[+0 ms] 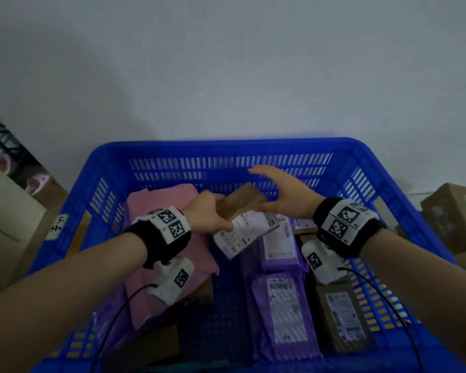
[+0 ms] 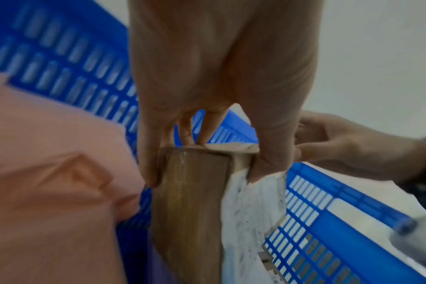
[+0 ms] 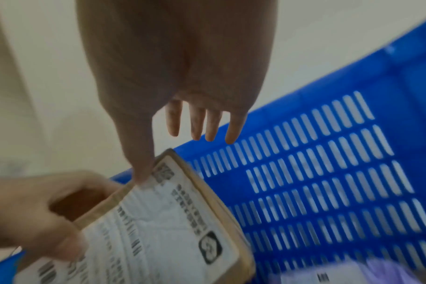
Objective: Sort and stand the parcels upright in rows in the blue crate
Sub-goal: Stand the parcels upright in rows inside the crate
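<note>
Plain white wall behind the blue slatted plastic crate. Left hand grips the small brown labelled cardboard parcel above the crate; right hand, fingers spread, steadies it. Lower it on edge.

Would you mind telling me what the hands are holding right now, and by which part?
The left hand grips the brown labelled parcel by one end. The right hand is open; only its thumb touches the parcel's edge.
</note>
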Demonstrator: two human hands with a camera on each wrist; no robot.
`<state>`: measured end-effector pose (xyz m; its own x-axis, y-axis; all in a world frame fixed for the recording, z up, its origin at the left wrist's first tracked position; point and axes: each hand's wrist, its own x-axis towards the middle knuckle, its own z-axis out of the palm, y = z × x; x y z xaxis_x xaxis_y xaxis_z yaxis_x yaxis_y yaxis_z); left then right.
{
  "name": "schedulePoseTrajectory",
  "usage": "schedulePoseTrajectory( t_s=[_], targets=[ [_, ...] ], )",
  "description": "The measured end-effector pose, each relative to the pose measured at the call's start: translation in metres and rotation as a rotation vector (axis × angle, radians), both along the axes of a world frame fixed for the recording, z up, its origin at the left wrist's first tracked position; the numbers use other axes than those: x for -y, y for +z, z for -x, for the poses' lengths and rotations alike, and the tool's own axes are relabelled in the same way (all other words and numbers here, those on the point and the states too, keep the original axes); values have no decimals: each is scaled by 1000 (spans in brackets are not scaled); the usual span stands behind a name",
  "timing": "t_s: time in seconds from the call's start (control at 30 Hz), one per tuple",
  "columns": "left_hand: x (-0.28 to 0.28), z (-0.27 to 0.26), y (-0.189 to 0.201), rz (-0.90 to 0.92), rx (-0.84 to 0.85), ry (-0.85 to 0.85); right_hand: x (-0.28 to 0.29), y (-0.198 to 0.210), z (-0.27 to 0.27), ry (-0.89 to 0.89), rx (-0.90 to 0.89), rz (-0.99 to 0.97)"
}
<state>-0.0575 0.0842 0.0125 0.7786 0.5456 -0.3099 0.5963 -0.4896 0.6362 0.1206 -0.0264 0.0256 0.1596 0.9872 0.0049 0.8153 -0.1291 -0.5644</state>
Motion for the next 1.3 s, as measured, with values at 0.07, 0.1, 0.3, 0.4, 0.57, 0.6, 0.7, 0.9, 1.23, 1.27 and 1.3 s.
schedulePoseTrajectory(
  t_s=[0.07,0.1,0.3,0.4,0.57,0.6,0.7,0.9,1.23,1.27,1.3],
  targets=[
    [2,-4,10,-200,-51,-57,-6,4,5,79,86,52],
    [2,-6,12,-258,-75,-78,-9,6,7,99,114,83],
    [1,-15,20,-328,-97,-156,-19,6,16,120,202,198],
    [0,-17,17,-301,14,-87,-20,4,12,40,141,183],
    [-1,-18,-1,-96,272,291,-13,-12,4,-298,-151,125],
    [-3,-19,-7,-4,290,370,-11,-17,2,-375,-274,109],
    [-1,-21,-23,300,282,503,-10,-36,3,-543,-589,98],
    [12,-23,-49,478,217,554,-16,-72,19,-691,-777,138],
    [5,-16,-95,291,31,549,-33,-115,34,-555,-805,348],
    [5,-17,-99,270,18,538,-36,-120,35,-547,-794,358],
    [6,-18,-101,261,-6,519,-39,-123,37,-537,-796,371]
  ],
)
